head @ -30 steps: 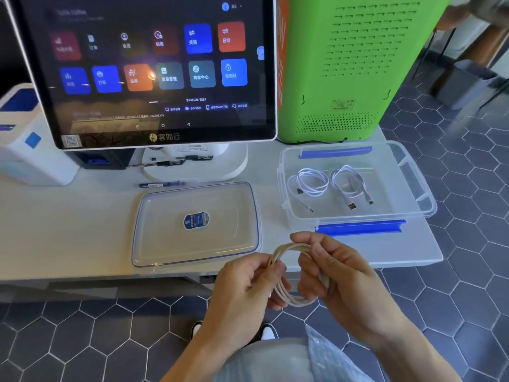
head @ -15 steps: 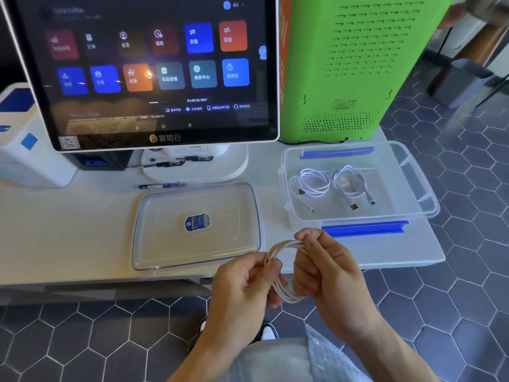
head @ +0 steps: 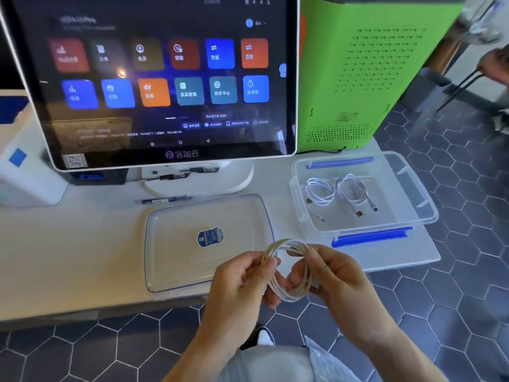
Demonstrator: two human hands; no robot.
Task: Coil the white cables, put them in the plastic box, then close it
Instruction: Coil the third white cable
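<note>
Change: your hands have lifted the coil slightly, nearer the table edge.
Left hand (head: 242,279): your fingers pinch the left side of the coiled cable (head: 289,268).
Right hand (head: 333,274): your fingers curl around the coil's right side.
Plastic box (head: 407,188): open on the table (head: 68,244), two white cables (head: 321,193) coiled inside.
Lid (head: 176,260): flat on the table, left of the box.

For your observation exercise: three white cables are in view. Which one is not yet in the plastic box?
The coiled cable held between both hands, left hand and right hand; the other two coils already lie inside the plastic box.
</note>
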